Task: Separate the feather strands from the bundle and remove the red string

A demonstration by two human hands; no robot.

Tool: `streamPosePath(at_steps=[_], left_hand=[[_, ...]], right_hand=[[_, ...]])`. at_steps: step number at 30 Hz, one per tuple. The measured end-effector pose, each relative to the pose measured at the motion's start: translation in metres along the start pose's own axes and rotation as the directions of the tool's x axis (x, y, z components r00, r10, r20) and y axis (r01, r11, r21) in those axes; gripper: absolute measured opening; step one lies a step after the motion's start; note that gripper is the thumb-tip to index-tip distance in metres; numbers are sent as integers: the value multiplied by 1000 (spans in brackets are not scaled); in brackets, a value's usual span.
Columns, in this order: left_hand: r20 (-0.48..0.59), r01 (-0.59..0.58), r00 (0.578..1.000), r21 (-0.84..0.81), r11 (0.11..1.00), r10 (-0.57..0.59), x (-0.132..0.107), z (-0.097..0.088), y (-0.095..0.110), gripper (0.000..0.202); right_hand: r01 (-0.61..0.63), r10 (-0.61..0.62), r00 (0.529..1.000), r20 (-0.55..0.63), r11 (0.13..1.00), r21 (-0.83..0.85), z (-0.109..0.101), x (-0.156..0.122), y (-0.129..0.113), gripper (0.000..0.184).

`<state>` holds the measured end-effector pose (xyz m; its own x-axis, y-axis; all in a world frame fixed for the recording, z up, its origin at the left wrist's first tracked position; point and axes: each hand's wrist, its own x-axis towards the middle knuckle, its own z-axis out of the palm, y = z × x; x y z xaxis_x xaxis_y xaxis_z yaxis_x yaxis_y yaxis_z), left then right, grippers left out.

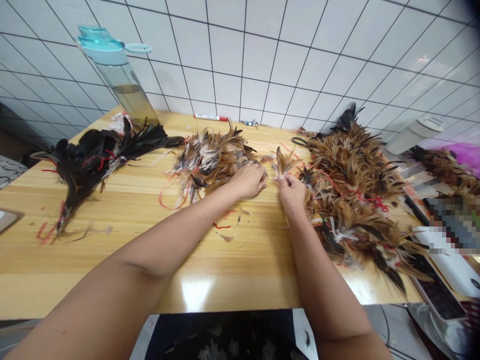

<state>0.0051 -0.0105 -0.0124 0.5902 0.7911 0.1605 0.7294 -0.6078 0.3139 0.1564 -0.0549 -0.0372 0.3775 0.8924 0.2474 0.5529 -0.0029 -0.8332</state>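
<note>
My right hand (293,194) pinches the base of a small bunch of brown feathers (284,161) between thumb and fingertips, and the feathers fan upward. My left hand (249,180) rests at the right side of a loose pile of brown and grey feathers (215,155). Its fingers curl down toward the tabletop; whatever lies under them is hidden. Red thread (162,199) loops out from the pile's left edge. Just right of my right hand spreads a large heap of tied brown feathers (354,162), with red thread and white ties among them.
Black feathers (84,160) lie on the left of the wooden table (240,272). Behind them stands a blue-lidded water bottle (129,85). A red-and-white marker (210,117) lies near the tiled wall. At the right are a translucent bottle (414,135) and a phone (437,287).
</note>
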Motion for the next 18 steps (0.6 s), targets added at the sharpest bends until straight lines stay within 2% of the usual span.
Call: streamPosePath(at_steps=[5,12,18], left_hand=[[-14,-35,999,52,998,36,-1,9,4,21],[-90,-119,990,-89,989,111,4,3,-8,17],[-129,-188,977,-150,971,169,6,-1,-9,16]], right_hand=[[1,-1,1000,-2,1000,-23,0,-1,-2,29],[-11,11,1000,3,999,-36,-1,0,1,31],[-9,10,1000,14,999,-50,0,0,1,33]])
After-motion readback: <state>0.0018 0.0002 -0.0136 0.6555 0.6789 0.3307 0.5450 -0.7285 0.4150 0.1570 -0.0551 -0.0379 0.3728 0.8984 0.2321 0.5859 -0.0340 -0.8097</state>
